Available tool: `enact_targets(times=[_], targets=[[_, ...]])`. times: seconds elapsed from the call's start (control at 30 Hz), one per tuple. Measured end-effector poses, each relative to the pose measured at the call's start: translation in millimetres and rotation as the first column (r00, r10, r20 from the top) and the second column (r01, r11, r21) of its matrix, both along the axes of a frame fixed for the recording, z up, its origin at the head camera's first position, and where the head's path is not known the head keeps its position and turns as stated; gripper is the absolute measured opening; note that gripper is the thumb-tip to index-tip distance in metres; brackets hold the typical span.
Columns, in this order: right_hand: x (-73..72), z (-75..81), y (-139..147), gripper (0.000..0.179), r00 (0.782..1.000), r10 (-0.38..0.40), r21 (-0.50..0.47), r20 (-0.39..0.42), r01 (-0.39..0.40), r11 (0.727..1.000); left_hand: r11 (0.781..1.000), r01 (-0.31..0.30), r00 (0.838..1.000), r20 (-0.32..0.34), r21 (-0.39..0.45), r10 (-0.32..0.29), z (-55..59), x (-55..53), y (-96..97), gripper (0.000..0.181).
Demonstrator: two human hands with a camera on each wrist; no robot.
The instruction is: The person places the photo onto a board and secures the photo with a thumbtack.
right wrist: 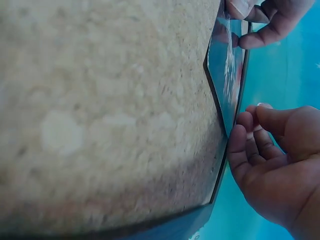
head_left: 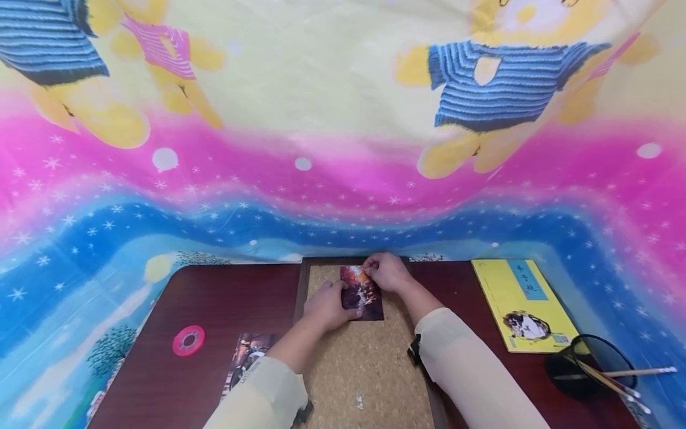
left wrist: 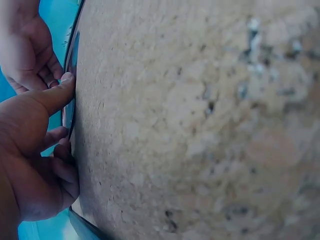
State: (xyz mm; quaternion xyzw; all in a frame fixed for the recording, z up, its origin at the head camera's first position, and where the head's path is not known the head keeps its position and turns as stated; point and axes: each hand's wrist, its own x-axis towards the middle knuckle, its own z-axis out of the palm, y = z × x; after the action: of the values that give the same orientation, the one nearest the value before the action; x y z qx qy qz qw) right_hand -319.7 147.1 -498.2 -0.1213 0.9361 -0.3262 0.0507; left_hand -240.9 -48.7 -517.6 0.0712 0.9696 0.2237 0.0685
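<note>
A dark picture card (head_left: 364,295) with orange and white tones lies near the far end of a cork board (head_left: 370,351). My left hand (head_left: 328,305) rests on its left side, thumb pressing near the lower edge and fingers spread along the left. At the card's top edge, the thumb and index finger of my right hand (head_left: 390,273) pinch together. A small pale thing shows at those fingertips in the right wrist view, mostly hidden. There the card (right wrist: 227,65) appears edge-on against the board, between left hand (right wrist: 272,22) and right hand (right wrist: 280,165).
Small whitish pieces (head_left: 359,402) lie on the near cork. Left of the board are a pink tape roll (head_left: 189,341) and a second picture (head_left: 246,351), partly behind my sleeve. A yellow book (head_left: 522,307) and a black pencil cup (head_left: 576,375) stand on the right.
</note>
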Motion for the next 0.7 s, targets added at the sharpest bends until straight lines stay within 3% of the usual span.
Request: enact_targets(times=[0.43,0.7], targets=[[-10.0,-8.7,-12.7,0.011,0.999,-0.022,0.024,0.049,0.021,1.000,1.000,-0.029,0.999,0.027,0.003,0.029,-3.2,-1.1,-1.7,0.078],[-13.6,-10.9,-18.9,0.012,0.998,-0.029,0.065,0.047,0.026,0.998,1.000,-0.013,1.000,-0.003,0.001,0.013,-3.4,1.0,-2.4,0.078]])
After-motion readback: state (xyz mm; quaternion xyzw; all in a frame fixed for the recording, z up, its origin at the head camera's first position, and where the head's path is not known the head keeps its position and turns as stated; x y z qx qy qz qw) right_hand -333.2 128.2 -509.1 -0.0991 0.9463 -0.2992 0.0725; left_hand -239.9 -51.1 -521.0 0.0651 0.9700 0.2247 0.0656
